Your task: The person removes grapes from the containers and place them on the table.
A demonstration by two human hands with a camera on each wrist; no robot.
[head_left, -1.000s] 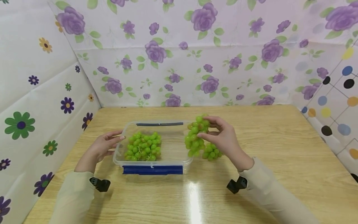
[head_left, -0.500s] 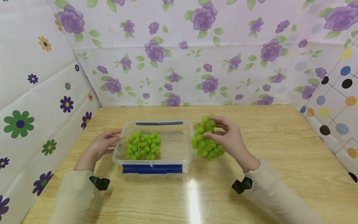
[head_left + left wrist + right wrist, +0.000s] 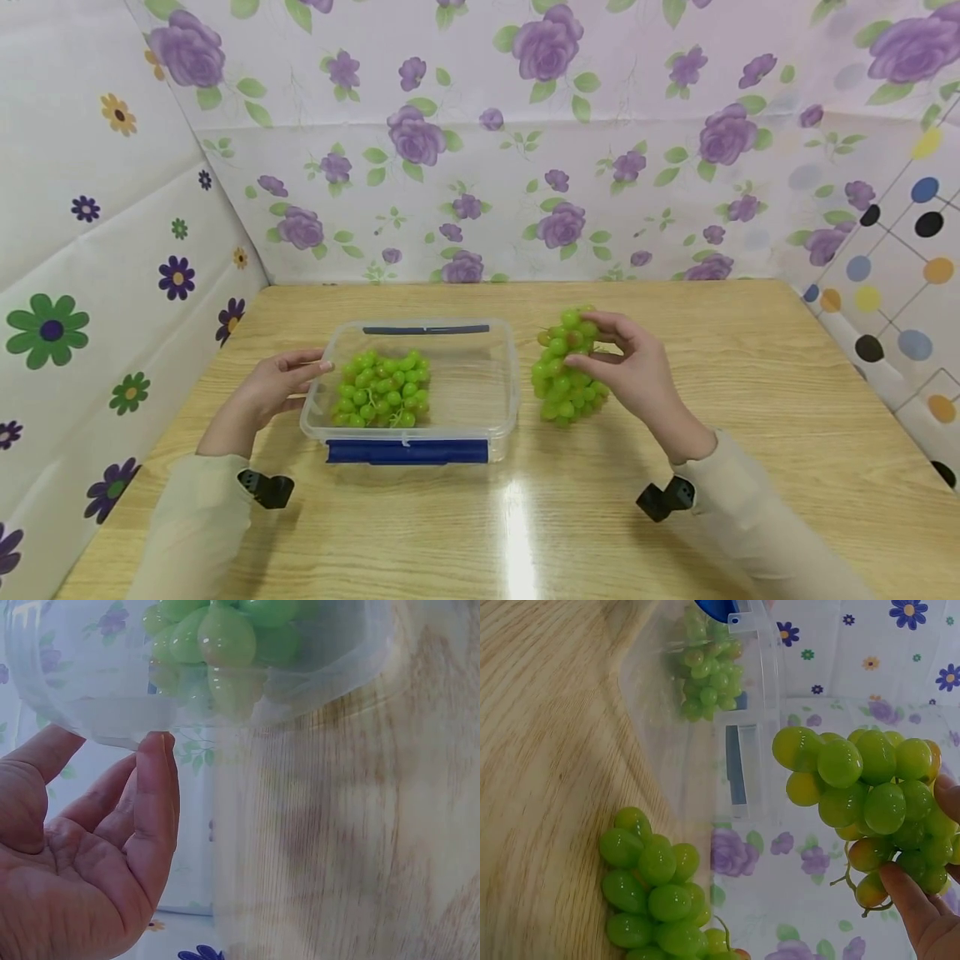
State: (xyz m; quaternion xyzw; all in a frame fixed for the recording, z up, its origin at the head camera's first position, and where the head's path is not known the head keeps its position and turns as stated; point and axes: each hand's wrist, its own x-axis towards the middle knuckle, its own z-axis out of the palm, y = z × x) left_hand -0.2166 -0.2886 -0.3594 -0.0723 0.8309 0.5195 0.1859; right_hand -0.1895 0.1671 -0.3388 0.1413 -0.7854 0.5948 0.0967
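A clear plastic box with blue clips holds a green grape bunch in its left part. My left hand touches the box's left wall; in the left wrist view the fingertips of that hand meet the wall near the rim. To the right of the box, my right hand pinches a second grape bunch between thumb and fingers. The right wrist view shows this bunch held up, with a third bunch lying on the table below it.
The wooden table meets a flowered cloth wall behind. Patterned cloth also stands at the left and right sides. A black camera is worn on each wrist.
My right hand has moved right with its grape bunch, from the box's right edge to over the bunch on the table. My left hand and the box have barely moved.
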